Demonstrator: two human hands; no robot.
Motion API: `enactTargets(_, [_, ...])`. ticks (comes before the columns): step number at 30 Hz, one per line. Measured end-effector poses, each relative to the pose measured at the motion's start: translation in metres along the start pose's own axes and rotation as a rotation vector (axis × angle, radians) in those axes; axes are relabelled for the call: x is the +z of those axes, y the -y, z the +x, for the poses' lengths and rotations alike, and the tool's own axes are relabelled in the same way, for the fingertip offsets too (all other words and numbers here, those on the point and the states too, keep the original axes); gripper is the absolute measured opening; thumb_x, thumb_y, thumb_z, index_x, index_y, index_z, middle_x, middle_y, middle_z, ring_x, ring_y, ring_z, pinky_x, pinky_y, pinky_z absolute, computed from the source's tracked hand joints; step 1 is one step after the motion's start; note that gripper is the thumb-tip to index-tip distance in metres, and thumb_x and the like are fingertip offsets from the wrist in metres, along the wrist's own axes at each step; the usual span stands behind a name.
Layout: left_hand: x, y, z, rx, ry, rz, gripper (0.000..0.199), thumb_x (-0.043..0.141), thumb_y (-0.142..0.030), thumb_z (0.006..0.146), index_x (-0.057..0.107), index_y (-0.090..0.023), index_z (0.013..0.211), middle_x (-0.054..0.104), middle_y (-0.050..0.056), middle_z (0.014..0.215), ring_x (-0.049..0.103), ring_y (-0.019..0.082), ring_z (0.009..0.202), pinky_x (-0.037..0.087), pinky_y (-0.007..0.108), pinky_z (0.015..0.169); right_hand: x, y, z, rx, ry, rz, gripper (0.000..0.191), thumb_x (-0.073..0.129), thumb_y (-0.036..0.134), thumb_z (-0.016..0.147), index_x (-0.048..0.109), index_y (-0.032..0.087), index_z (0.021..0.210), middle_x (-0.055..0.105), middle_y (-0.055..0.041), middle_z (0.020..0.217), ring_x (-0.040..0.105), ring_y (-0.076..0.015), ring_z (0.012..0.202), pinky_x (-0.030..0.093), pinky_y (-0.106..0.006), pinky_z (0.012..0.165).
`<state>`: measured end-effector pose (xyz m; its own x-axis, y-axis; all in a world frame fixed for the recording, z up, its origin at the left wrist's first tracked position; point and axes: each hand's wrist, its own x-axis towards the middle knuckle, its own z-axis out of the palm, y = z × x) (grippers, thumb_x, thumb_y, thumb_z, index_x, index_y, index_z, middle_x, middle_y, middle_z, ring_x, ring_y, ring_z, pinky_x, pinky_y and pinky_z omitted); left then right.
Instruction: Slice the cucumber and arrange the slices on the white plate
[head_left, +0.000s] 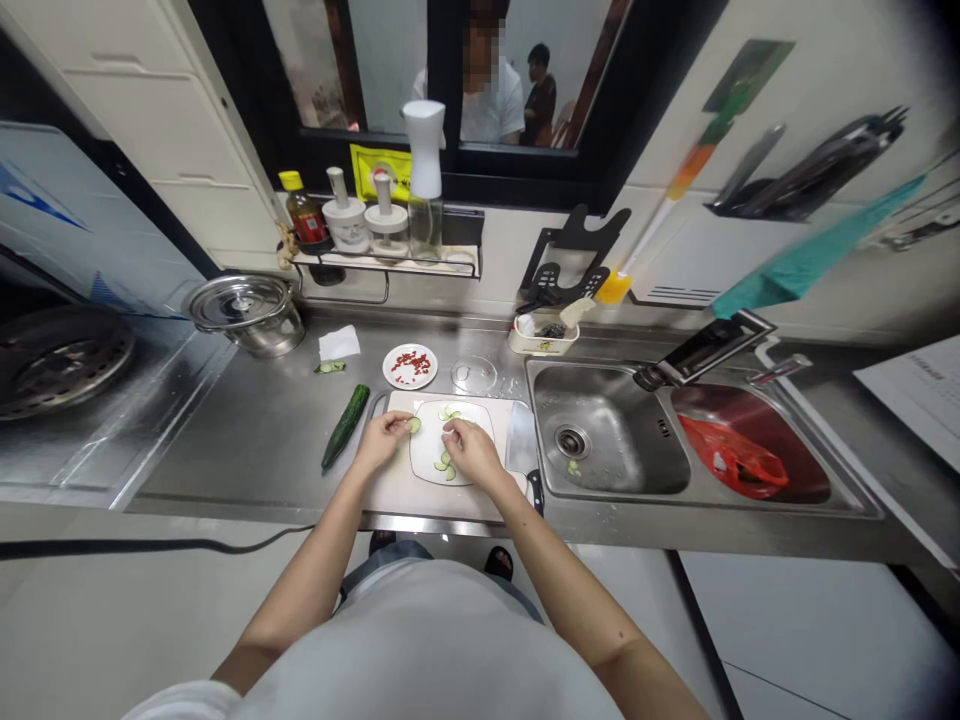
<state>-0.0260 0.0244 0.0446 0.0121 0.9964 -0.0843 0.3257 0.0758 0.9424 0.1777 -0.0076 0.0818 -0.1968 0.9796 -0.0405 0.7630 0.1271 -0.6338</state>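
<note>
A white square plate rests on a pale cutting board, with thin cucumber slices near its front and back edges. Over the plate's left side, my left hand pinches a cucumber slice. My right hand is above the right half of the plate, its fingers pressed together; what they hold, if anything, is too small to tell. A knife lies along the board's right edge. Left of the board is a whole cucumber. Behind it stands a small plate of chopped red pieces.
A double sink is at the right, with a red bag in one basin. A lidded pot stands at the back left. Bottles line a wall shelf. People are visible in the window.
</note>
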Motion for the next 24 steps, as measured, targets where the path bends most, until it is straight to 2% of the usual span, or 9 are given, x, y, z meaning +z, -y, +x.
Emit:
enactTargets(4, [0.004, -0.019, -0.003, 0.127, 0.101, -0.007, 0.030, 0.068, -0.041, 0.073, 0.068, -0.015, 0.088, 0.065, 0.004, 0.080, 0.058, 0.016, 0.077, 0.045, 0.026, 0.071, 0.000, 0.006, 0.011, -0.112, -0.064, 0.079, 0.023, 0.051, 0.023, 0.089, 0.062, 0.017, 0.108, 0.064, -0.0057, 0.096, 0.055, -0.0169, 0.092, 0.038, -0.027, 0.085])
enactTargets(9, [0.010, -0.031, -0.004, 0.172, 0.163, 0.002, 0.027, 0.068, -0.041, 0.073, 0.065, -0.016, 0.084, 0.064, 0.003, 0.080, 0.057, 0.014, 0.076, 0.044, 0.024, 0.069, 0.000, 0.010, 0.017, -0.147, -0.057, 0.089, 0.016, 0.049, 0.025, 0.091, 0.064, 0.019, 0.095, 0.063, -0.0046, 0.093, 0.052, -0.0175, 0.091, 0.039, -0.029, 0.082])
enactTargets(11, [0.012, -0.032, -0.004, 0.112, 0.112, -0.028, 0.029, 0.068, -0.043, 0.072, 0.064, -0.016, 0.082, 0.063, 0.002, 0.076, 0.057, 0.013, 0.072, 0.043, 0.023, 0.066, 0.000, 0.009, 0.017, -0.158, -0.069, 0.085, 0.017, 0.049, 0.025, 0.092, 0.064, 0.019, 0.091, 0.062, -0.0044, 0.091, 0.052, -0.0175, 0.090, 0.038, -0.029, 0.082])
enactTargets(13, [0.013, -0.031, -0.005, -0.031, 0.069, -0.105, 0.033, 0.066, -0.047, 0.073, 0.061, -0.016, 0.080, 0.062, 0.001, 0.070, 0.054, 0.011, 0.063, 0.041, 0.021, 0.058, 0.000, 0.008, 0.017, -0.176, -0.092, 0.086, 0.017, 0.048, 0.025, 0.092, 0.064, 0.019, 0.091, 0.062, -0.0045, 0.091, 0.051, -0.0176, 0.090, 0.038, -0.029, 0.082])
enactTargets(16, [0.016, -0.030, -0.007, -0.301, 0.161, -0.313, 0.039, 0.061, -0.054, 0.076, 0.059, -0.016, 0.085, 0.061, 0.001, 0.068, 0.047, 0.007, 0.050, 0.028, 0.017, 0.044, 0.000, 0.006, 0.017, -0.207, -0.122, 0.081, 0.018, 0.048, 0.025, 0.092, 0.065, 0.020, 0.093, 0.062, -0.0047, 0.092, 0.051, -0.0179, 0.091, 0.037, -0.030, 0.083])
enactTargets(18, [0.017, -0.032, -0.008, -0.419, 0.245, -0.463, 0.039, 0.064, -0.051, 0.075, 0.058, -0.016, 0.092, 0.062, 0.001, 0.072, 0.045, 0.005, 0.048, 0.021, 0.015, 0.040, 0.001, 0.005, 0.017, -0.227, -0.130, 0.072, 0.018, 0.048, 0.025, 0.092, 0.065, 0.020, 0.094, 0.062, -0.0049, 0.092, 0.051, -0.0181, 0.091, 0.038, -0.030, 0.083])
enactTargets(21, [0.018, -0.036, -0.007, -0.464, 0.260, -0.606, 0.041, 0.073, -0.039, 0.069, 0.057, -0.018, 0.101, 0.060, -0.001, 0.073, 0.048, 0.004, 0.051, 0.020, 0.013, 0.039, 0.001, 0.003, 0.017, -0.257, -0.126, 0.060, 0.018, 0.048, 0.025, 0.093, 0.065, 0.020, 0.094, 0.062, -0.0049, 0.092, 0.051, -0.0182, 0.091, 0.038, -0.030, 0.083])
enactTargets(24, [0.018, -0.039, -0.005, -0.446, 0.216, -0.626, 0.049, 0.077, -0.031, 0.063, 0.056, -0.019, 0.105, 0.056, -0.004, 0.068, 0.048, 0.005, 0.052, 0.021, 0.012, 0.039, 0.002, 0.001, 0.017, -0.275, -0.107, 0.045, 0.019, 0.048, 0.027, 0.093, 0.066, 0.021, 0.094, 0.062, -0.0050, 0.093, 0.051, -0.0183, 0.092, 0.037, -0.030, 0.084])
